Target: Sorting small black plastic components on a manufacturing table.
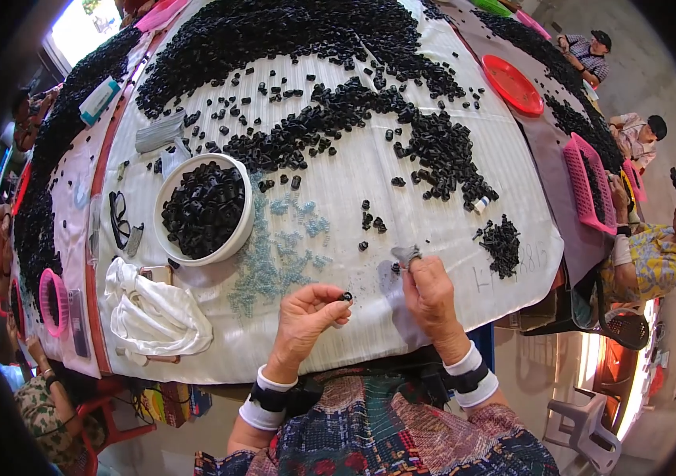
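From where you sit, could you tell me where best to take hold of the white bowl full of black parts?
Grip the white bowl by its bare near rim, coming from its near right side with the left hand. Black parts fill its middle, and the white cloth and glasses crowd its left.

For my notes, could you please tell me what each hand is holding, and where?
Left hand pinches a small black plastic ring at its rim; right hand grips something small and grey, unclear.
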Tool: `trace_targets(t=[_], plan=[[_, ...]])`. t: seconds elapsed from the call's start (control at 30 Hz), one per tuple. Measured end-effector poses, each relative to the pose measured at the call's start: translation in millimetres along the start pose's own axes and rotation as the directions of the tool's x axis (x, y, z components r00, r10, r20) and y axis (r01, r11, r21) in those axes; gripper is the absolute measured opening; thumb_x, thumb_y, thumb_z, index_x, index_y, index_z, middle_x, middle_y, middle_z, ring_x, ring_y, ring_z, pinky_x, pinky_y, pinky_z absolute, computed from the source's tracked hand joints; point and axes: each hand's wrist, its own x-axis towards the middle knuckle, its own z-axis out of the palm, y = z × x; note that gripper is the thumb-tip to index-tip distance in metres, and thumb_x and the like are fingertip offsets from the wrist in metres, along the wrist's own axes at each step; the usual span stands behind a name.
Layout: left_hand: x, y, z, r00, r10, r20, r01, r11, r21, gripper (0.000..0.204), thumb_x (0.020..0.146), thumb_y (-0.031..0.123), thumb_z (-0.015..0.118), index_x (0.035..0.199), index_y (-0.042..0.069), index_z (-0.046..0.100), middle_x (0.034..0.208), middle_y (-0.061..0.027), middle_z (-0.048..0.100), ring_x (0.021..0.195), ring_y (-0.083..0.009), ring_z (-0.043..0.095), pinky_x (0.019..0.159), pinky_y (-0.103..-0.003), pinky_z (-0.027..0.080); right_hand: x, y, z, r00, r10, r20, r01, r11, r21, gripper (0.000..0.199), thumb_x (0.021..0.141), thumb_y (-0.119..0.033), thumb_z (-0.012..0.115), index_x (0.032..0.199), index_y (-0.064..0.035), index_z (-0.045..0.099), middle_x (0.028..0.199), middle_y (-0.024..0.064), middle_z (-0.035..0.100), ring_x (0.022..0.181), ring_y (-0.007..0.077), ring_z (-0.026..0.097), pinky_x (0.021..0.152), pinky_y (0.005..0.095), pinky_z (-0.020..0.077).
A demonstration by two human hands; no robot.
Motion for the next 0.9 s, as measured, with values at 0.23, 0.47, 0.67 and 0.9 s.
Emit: trace_targets(t=[0.23,0.47,0.67,0.9], plan=[[2.1,-0.7,-1.6,1.000,-0.013,0.006,0.013,1.000,-0.013,0.015,0.081,-0.001,0.063,0.096,-0.001,0.060,0.086,-0.0105,0.066,0.072,-0.0134,0.064,0.065,-0.025,0.055,10.9,-0.2,0.0,0.970,-0.158,0.184,0.177,0.980,-0.090,0.024,0.068,0.002,0.059,0.092,-0.0013,0.058,0.080,0.0120,0.056,0.080,0.0291,0.055,0.071,0.0360,0.0475],[1.4,-1.5,-2.3,1.000,0.010,0.009,-0.009,0.999,-0.034,0.015,0.081,-0.001,0.063,0.096,-0.001,0.060,0.086,-0.0107,0.066,0.071,-0.0137,0.064,0.064,-0.026,0.055,15.9,-0.1,0.3,0.957,-0.168,0.236,0.208,0.966,-0.156,0.023,0.070,0.000,0.059,0.092,-0.0019,0.058,0.081,0.0111,0.057,0.079,0.0273,0.056,0.070,0.0345,0.0477],[-0.2,3.5,2.5,1.000,0.024,-0.008,-0.024,0.999,-0.036,0.018,0.082,0.002,0.065,0.098,-0.004,0.060,0.084,-0.0098,0.066,0.071,-0.0127,0.064,0.064,-0.023,0.054,16.1,1.4,3.6,0.983,-0.124,0.133,0.137,0.986,-0.092,0.023,0.072,0.003,0.062,0.094,-0.0005,0.058,0.080,0.0108,0.059,0.074,0.0245,0.058,0.065,0.0330,0.0491],[-13.1,16.6,21.8,0.995,0.101,0.021,-0.101,0.995,-0.002,0.017,0.083,0.001,0.064,0.098,-0.004,0.060,0.085,-0.0112,0.066,0.073,-0.0138,0.064,0.065,-0.025,0.054,14.3,-63.8,-12.1,0.964,0.247,0.100,-0.250,0.710,0.658,0.026,0.077,0.004,0.065,0.102,0.0000,0.061,0.087,0.0084,0.068,0.076,0.0113,0.064,0.067,0.0246,0.0498]])
